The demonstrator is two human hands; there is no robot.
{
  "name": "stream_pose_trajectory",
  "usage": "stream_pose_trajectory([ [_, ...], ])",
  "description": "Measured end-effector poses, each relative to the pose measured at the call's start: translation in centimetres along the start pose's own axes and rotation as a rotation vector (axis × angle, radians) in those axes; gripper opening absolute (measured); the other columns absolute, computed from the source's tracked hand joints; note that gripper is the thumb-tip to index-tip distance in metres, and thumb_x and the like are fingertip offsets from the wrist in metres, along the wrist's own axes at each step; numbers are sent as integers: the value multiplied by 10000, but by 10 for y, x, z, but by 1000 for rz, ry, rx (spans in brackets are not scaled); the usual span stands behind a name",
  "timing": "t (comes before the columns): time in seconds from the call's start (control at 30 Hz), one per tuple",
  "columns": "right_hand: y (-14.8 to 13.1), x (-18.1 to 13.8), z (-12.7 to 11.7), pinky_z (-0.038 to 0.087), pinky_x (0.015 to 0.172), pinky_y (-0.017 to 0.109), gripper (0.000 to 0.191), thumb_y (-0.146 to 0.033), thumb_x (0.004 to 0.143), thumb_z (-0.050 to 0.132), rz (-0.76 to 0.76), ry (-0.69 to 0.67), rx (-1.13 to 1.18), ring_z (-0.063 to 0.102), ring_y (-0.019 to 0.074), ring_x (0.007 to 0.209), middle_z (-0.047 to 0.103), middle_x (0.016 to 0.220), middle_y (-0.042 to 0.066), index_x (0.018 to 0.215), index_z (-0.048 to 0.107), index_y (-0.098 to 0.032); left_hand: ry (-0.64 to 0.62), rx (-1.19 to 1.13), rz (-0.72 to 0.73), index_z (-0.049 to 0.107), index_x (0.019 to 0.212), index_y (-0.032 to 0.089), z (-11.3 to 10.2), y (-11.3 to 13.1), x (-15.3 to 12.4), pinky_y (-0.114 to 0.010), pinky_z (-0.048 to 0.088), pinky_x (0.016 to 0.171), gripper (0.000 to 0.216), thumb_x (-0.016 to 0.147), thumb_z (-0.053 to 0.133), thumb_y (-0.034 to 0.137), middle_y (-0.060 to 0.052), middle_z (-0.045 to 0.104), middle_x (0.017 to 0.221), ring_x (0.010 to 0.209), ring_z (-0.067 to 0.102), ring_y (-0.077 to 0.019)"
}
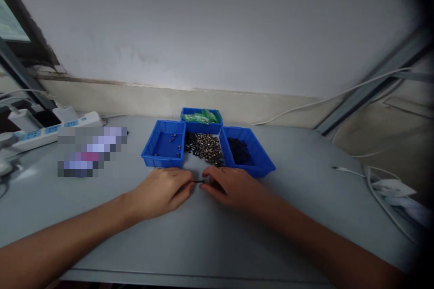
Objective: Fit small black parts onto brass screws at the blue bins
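Note:
Both my hands rest on the grey table [203, 244], fingertips meeting in front of a pile of small metal and black parts [205, 146]. My left hand [162, 190] pinches one end of a thin dark screw-like part [198, 181]. My right hand [228, 186] pinches the other end, where a small pale piece sits. A blue bin [164, 148] at the left holds a few small screws. The blue bin [250, 152] at the right holds black parts. Behind them a third blue bin [202, 117] holds green bags.
A white power strip [50, 131] with plugged-in adapters lies at the far left. A blurred-out patch [88, 151] sits beside it. White cables [383, 189] trail along the table's right side. The wall [217, 31] rises close behind the bins.

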State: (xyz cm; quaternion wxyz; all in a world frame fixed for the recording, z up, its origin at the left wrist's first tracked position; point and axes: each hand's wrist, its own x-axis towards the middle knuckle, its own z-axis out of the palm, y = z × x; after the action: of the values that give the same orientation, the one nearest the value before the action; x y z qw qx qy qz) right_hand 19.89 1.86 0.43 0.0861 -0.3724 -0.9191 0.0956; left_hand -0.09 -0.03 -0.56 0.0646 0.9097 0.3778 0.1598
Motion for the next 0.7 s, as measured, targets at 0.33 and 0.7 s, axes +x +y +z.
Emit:
stream_pose_trajectory([
  [0.33,3,0,5,396,662,270,168,-238,848,388,-63,28,-1,569,158,744,612,796,30,891,542,-187,2,-8,-25,481,709,161,3,-2,0,-241,357,524,219,873,356,235,-7,529,646,591,511,-121],
  [0.7,-3,-1,8,350,550,258,119,-210,796,418,-119,6,-7,539,137,603,597,679,19,724,509,-187,75,204,217,566,840,157,4,5,-2,-275,408,595,221,881,364,235,-28,541,724,661,501,-145],
])
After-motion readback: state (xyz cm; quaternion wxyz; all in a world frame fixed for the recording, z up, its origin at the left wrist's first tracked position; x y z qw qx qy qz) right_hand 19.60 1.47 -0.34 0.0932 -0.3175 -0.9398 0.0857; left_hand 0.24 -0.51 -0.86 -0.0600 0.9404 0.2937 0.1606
